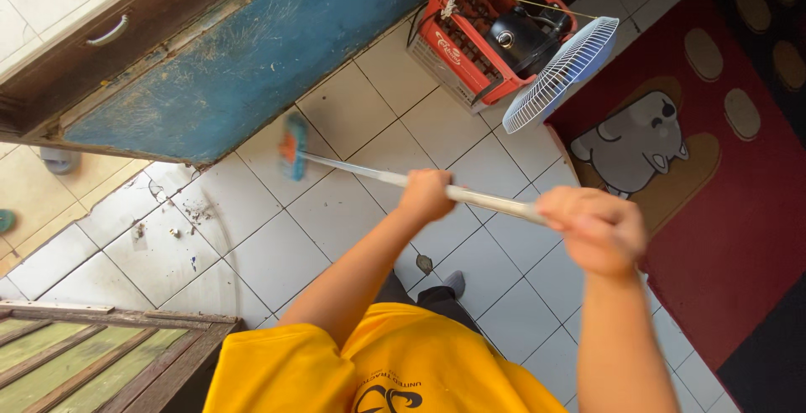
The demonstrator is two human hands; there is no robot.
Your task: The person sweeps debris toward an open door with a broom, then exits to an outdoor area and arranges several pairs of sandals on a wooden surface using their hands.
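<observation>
While both hands clasp the broom handle, the right hand sits nearest, its grip closed around the upper end, and the left hand holds mid-shaft; farther off, the brush meets the tiled floor beside debris, below the blue door.

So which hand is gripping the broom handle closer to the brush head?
The left hand, midway down the broom handle. The right hand grips near the top end, farther from the brush head.
</observation>
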